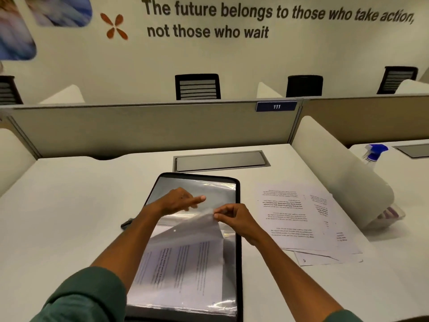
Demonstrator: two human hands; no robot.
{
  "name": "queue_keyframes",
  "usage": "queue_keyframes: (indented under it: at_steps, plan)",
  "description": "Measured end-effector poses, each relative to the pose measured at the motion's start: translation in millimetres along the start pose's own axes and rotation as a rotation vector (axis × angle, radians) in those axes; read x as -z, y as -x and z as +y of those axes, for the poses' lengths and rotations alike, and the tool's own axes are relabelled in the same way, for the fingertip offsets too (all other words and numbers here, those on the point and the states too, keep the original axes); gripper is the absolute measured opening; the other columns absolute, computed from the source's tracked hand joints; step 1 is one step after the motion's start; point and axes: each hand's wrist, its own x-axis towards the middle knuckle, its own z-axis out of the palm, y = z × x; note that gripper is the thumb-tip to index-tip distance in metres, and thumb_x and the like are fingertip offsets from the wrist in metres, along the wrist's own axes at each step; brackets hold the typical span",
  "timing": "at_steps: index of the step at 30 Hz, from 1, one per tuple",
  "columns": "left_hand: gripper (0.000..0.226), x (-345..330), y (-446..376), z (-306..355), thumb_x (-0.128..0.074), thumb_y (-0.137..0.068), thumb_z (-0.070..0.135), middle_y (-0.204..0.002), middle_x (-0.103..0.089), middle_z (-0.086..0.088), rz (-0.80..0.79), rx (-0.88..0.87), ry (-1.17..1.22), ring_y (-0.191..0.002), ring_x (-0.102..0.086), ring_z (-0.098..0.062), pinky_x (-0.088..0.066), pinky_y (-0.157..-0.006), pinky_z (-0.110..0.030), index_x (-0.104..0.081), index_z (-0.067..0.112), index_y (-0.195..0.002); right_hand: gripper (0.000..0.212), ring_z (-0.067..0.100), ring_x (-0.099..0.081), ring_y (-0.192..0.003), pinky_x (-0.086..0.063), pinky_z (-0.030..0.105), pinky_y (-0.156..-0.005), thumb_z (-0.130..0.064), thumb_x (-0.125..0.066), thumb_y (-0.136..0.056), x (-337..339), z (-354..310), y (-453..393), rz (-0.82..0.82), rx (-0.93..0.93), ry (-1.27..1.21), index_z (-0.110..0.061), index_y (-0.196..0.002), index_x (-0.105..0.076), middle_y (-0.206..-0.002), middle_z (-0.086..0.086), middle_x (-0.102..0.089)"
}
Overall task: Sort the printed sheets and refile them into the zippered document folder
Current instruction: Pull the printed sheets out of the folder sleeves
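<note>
Zippered document folder [238, 252] lying open at the middle of the white table [69, 217], black edge all round, clear plastic sleeves inside. Printed sheet [181, 259] tucked in the nearest sleeve, text showing through the plastic. Corner of a clear sleeve [209, 219] lifted off the folder, pinched between thumb and fingers of the right hand [234, 217]. Left hand [178, 201] just above the folder's upper half, fingers straight and spread, forefinger pointing right, clamped on nothing. Both forearms reaching in from below, green sleeves at the bottom edge.

Loose pile of printed sheets [299, 219] on the table just right of the folder, text upside down. Small dark object [127, 223] on the table touching the folder's left edge, too small to tell. Grey cable hatch [220, 160] set in the table behind the folder. Curved white divider [336, 173] to the right, blue-topped spray bottle [375, 154] beyond it.
</note>
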Motion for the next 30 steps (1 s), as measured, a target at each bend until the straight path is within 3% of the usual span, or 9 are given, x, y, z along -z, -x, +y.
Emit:
queue_keyframes:
  at_steps: [2, 5, 9, 12, 17, 21, 25, 30]
  plan:
    - [0.084, 12.8, 1.6, 2.8, -0.064, -0.055, 0.087, -0.083, -0.076, -0.004, 0.003, -0.025, -0.016, -0.078, -0.069, -0.018, -0.055, -0.075, -0.029, -0.079, 0.010, -0.085, 0.017, 0.018, -0.071, -0.092, -0.056, 0.023, -0.080, -0.010, -0.076, -0.084, 1.8, -1.9, -6.6, 0.055, 0.003, -0.042, -0.008, -0.100, -0.073, -0.096, 0.007, -0.074]
    - [0.055, 23.6, 4.1, 5.3, -0.084, -0.061, 0.055, -0.091, -0.076, -0.003, 0.024, -0.054, -0.013, -0.085, -0.071, -0.016, -0.060, -0.082, -0.032, -0.079, 0.009, -0.090, 0.029, 0.017, -0.072, -0.093, -0.056, 0.022, -0.078, -0.006, -0.080, -0.078, 2.5, -2.8, -14.7, 0.108, -0.021, -0.096, -0.004, -0.104, -0.067, -0.097, 0.008, -0.073]
    - [0.026, 27.1, 2.9, 2.2, -0.085, -0.073, 0.024, -0.102, -0.075, -0.007, 0.083, -0.070, 0.037, -0.088, -0.072, -0.014, -0.059, -0.084, -0.030, -0.078, 0.008, -0.093, 0.034, 0.022, -0.071, -0.092, -0.059, 0.028, -0.081, -0.005, -0.084, -0.073, 3.2, -0.4, -22.1, 0.166, -0.048, -0.157, -0.008, -0.098, -0.062, -0.096, 0.012, -0.071]
    - [0.020, 28.5, 2.3, 3.1, -0.084, -0.076, 0.021, -0.102, -0.075, -0.005, 0.104, -0.096, 0.032, -0.088, -0.071, -0.011, -0.056, -0.080, -0.021, -0.078, 0.012, -0.093, 0.034, 0.021, -0.067, -0.087, -0.059, 0.032, -0.084, -0.009, -0.086, -0.071, 6.1, 2.0, -26.7, 0.189, -0.058, -0.168, -0.009, -0.095, -0.063, -0.090, 0.009, -0.068]
    - [0.017, 30.9, 0.0, 14.4, -0.084, -0.075, 0.020, -0.096, -0.076, -0.001, 0.150, -0.125, 0.038, -0.085, -0.070, -0.008, -0.054, -0.076, -0.017, -0.078, 0.012, -0.089, 0.035, 0.019, -0.062, -0.077, -0.056, 0.024, -0.071, -0.012, -0.086, -0.069, 18.8, 0.5, -30.1, 0.187, -0.087, -0.294, -0.007, -0.096, -0.065, -0.079, 0.008, -0.062]
    - [0.016, 32.7, -7.7, 24.3, -0.085, -0.074, 0.023, -0.090, -0.075, 0.000, 0.185, -0.165, -0.013, -0.084, -0.069, -0.010, -0.056, -0.080, -0.023, -0.079, 0.013, -0.086, 0.068, 0.030, -0.069, -0.090, -0.058, 0.033, -0.078, -0.036, -0.096, -0.049, 36.1, 1.0, -28.2, 0.189, -0.106, -0.360, -0.003, -0.102, -0.070, -0.098, 0.023, -0.069]
    - [0.012, 36.8, -15.7, 29.5, -0.085, -0.074, 0.023, -0.086, -0.068, 0.003, 0.221, -0.183, -0.122, -0.083, -0.061, -0.011, -0.051, -0.070, -0.025, -0.076, 0.016, -0.078, 0.059, 0.028, -0.068, -0.091, -0.058, 0.038, -0.081, -0.034, -0.091, -0.052, 64.4, -0.3, -17.9, 0.304, -0.121, -0.424, -0.005, -0.100, -0.072, -0.097, 0.012, -0.074]
    - [0.013, 41.7, -28.1, 33.4, -0.084, -0.076, 0.027, -0.085, -0.061, 0.001, 0.360, -0.207, -0.341, -0.076, -0.059, -0.014, -0.052, -0.071, -0.032, -0.078, 0.017, -0.081, 0.025, 0.022, -0.063, -0.089, -0.051, 0.035, -0.079, -0.023, -0.079, -0.078, 114.2, 8.0, -5.1, 0.601, -0.099, -0.434, -0.011, -0.099, -0.072, -0.095, 0.004, -0.073]
